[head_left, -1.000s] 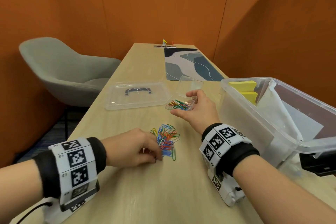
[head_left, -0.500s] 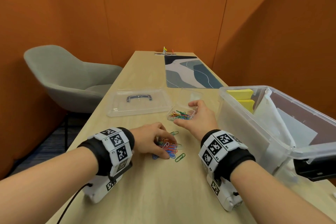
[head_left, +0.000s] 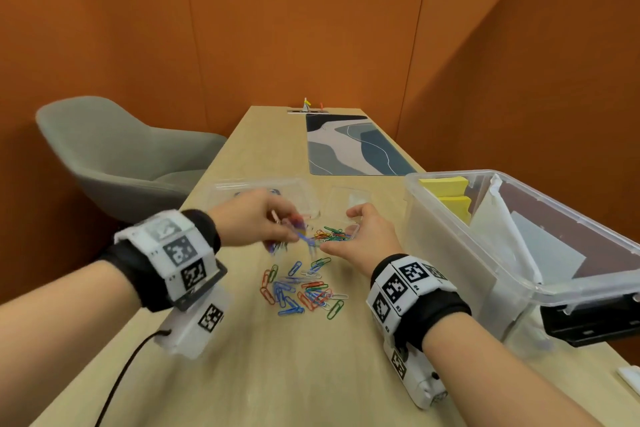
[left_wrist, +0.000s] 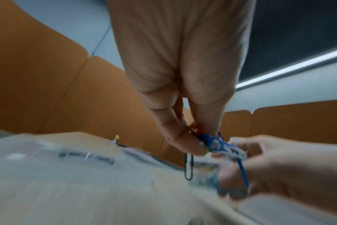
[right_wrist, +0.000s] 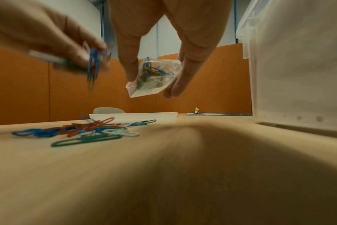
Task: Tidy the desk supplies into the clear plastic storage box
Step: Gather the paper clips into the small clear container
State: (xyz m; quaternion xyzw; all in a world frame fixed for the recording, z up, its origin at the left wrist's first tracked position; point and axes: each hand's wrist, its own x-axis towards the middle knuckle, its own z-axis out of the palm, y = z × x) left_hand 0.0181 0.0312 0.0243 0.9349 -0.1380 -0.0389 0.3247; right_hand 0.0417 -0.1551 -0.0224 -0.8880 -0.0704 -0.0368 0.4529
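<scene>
Between left fingers (left_wrist: 185, 141): paper clips (left_wrist: 219, 144).

Even light, motion blur (wrists)

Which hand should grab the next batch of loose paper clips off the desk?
Left. The left hand only pinches clips it is about to drop; the right hand holds the small clear case. The loose paper clips lie between both.

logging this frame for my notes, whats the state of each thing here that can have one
left hand: raised, pinching a bunch of paper clips
right hand: holding small clear case off the desk
small clear case: open, partly filled with clips
loose clips: scattered on the desk
storage box: open, holding yellow sticky notes and papers
box lid: off, flat on the desk
</scene>
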